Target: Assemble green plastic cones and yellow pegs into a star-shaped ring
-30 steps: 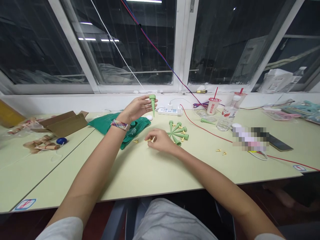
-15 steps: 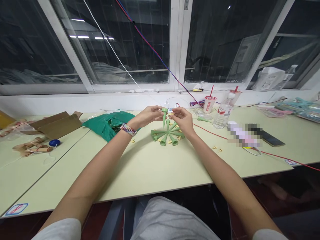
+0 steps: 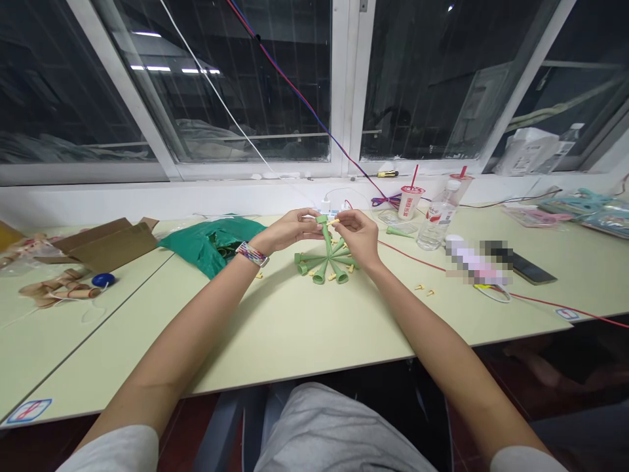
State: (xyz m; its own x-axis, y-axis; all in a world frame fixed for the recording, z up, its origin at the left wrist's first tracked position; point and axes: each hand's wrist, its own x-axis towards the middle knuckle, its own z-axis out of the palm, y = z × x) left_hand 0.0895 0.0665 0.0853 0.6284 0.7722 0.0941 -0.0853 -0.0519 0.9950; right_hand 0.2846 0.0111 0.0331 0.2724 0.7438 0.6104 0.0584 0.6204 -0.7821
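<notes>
My left hand (image 3: 293,229) is closed, its thumb and fingers pinching a green plastic watering spike (image 3: 322,220) near the wide end. From the right, my right hand (image 3: 358,235) pinches a small yellow valve peg (image 3: 334,221) whose tip meets the side of the spike's head; how deep it sits is hidden. Beneath both hands, several more green spikes (image 3: 319,272) lie in a ring, points inward and wide mouths outward. Small yellow pegs (image 3: 350,269) lie among them. Two loose yellow pegs (image 3: 431,292) rest right of my right forearm.
A green plastic bag (image 3: 201,246) lies left of the ring, beside an open cardboard box (image 3: 111,246) and wooden toys (image 3: 59,287). To the right stand a water bottle (image 3: 439,219) and a drink cup (image 3: 409,202). A lone green spike (image 3: 400,232) and a phone (image 3: 533,265) lie there. A red cable (image 3: 417,259) crosses the table.
The spike in my left hand has tilted, its point swinging to the right. The yellow peg has come up against the spike's head. My view has shifted slightly.
</notes>
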